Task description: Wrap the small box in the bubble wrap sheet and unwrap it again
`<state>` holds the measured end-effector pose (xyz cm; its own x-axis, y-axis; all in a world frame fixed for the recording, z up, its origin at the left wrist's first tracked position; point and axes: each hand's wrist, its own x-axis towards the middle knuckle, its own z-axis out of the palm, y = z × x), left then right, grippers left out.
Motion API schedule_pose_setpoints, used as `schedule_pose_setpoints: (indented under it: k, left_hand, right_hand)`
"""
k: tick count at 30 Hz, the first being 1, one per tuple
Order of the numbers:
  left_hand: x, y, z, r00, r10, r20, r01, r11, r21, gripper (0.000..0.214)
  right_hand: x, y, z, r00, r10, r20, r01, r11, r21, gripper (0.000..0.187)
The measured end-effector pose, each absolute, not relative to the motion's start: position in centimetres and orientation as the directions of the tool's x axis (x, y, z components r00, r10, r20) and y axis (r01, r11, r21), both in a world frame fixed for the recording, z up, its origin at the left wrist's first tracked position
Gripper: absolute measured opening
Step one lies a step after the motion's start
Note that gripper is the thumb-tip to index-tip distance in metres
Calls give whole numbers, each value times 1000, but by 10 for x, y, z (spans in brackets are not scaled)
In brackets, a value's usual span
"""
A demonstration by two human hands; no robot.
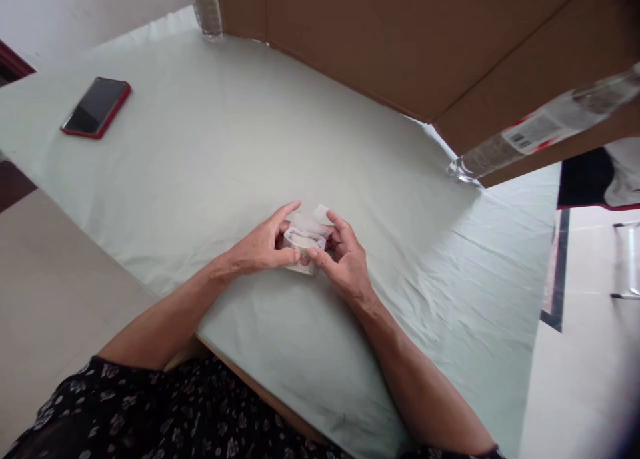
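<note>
Both of my hands meet over the middle of a table covered with a pale green cloth (210,159). Between them is a small folded piece of white paper (306,235). My left hand (263,247) pinches its left side, forefinger stretched over the top and thumb underneath. The fingers of my right hand (345,259) curl round its right side, thumb pressing on the front. The paper sits just above the cloth, and its lower part is hidden by my fingers.
A phone in a red case (97,107) lies face up at the far left. One clear plastic bottle (206,7) stands at the back, another (540,131) at the right. Large brown cardboard sheets (400,39) rise behind the table. The floor shows left and right.
</note>
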<state>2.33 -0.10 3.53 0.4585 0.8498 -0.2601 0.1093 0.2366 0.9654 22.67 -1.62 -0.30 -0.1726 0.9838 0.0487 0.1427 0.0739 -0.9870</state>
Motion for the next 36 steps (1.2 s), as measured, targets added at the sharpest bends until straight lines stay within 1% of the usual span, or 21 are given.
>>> schedule_pose_setpoints:
  k: [4, 7, 11, 15, 18, 22, 26, 30, 33, 36]
  left_hand:
    - [24, -4, 34, 433, 875, -217, 136, 175, 975, 102]
    - [24, -3, 32, 454, 863, -220, 71, 211, 975, 104]
    - [23, -2, 30, 489, 843, -225, 0, 258, 966, 105]
    - [22, 0, 27, 502, 839, -209, -38, 263, 964, 104]
    - [20, 0, 24, 511, 836, -200, -22, 245, 969, 100]
    - [19, 2, 21, 484, 850, -207, 22, 225, 974, 96]
    - [19, 4, 19, 468, 861, -199, 22, 214, 977, 91]
    - [21, 5, 18, 430, 882, -195, 43, 196, 980, 78]
    - [22, 5, 19, 441, 880, -179, 18, 190, 982, 56]
    - [23, 4, 23, 475, 866, -159, 7, 177, 984, 36]
  right_hand:
    - [226, -19, -3, -162, 986, 48, 142, 71, -987, 77]
    - [228, -15, 0, -159, 987, 29, 120, 48, -992, 72]
    - [229, 1, 13, -150, 988, 29, 94, 44, -995, 59]
    - [223, 17, 26, -132, 986, 105, 145, 124, -982, 39]
    - [219, 20, 30, -90, 982, 165, 183, 179, -967, 27]
    - [215, 15, 33, -54, 975, 217, 227, 223, -948, 16]
    - [214, 4, 40, -60, 954, 293, 297, 297, -907, 11]
    - [213, -7, 42, -108, 933, 343, 446, 354, -822, 11]
    - [214, -14, 40, -179, 887, 426, 530, 452, -718, 13]
    - [215, -19, 37, -241, 829, 504, 552, 544, -631, 14]
